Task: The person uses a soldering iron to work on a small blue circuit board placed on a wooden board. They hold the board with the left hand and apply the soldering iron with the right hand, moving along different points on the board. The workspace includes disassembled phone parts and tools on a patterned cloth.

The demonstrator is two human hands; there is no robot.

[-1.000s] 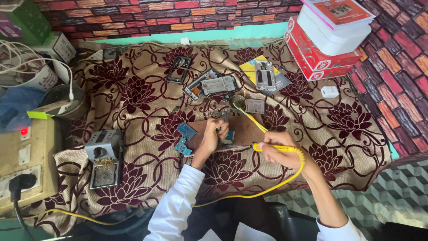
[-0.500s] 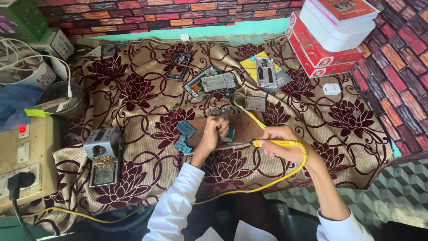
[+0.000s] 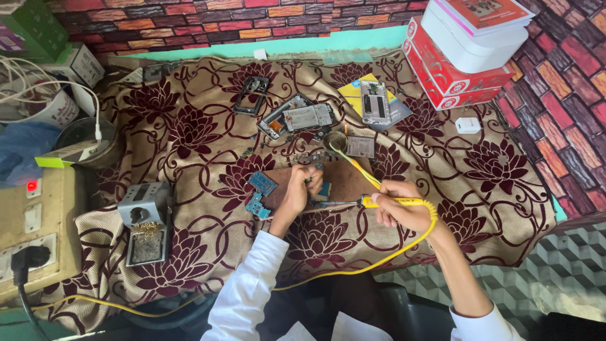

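Observation:
My right hand [image 3: 401, 205] grips a yellow soldering iron [image 3: 385, 202], its tip pointing left toward my left hand. My left hand [image 3: 298, 191] is closed around a small item on a brown work board [image 3: 344, 183]; what it pinches is too small to tell. Two blue circuit boards [image 3: 260, 189] lie just left of that hand. The iron's yellow cord [image 3: 353, 268] loops down across the patterned cloth. A second yellow wire [image 3: 356, 165] runs up to a small round tin [image 3: 335, 139].
Dismantled phone frames [image 3: 297, 117] and a phone on a yellow card [image 3: 374, 101] lie farther back. A grey soldering stand [image 3: 145, 221] sits left, a power board with a lit red light [image 3: 28, 221] beyond it. Red and white boxes [image 3: 464, 53] stack at back right.
Both hands stay at the same spot on the brown board; the iron tip stays near the left hand. Only the view has shifted slightly.

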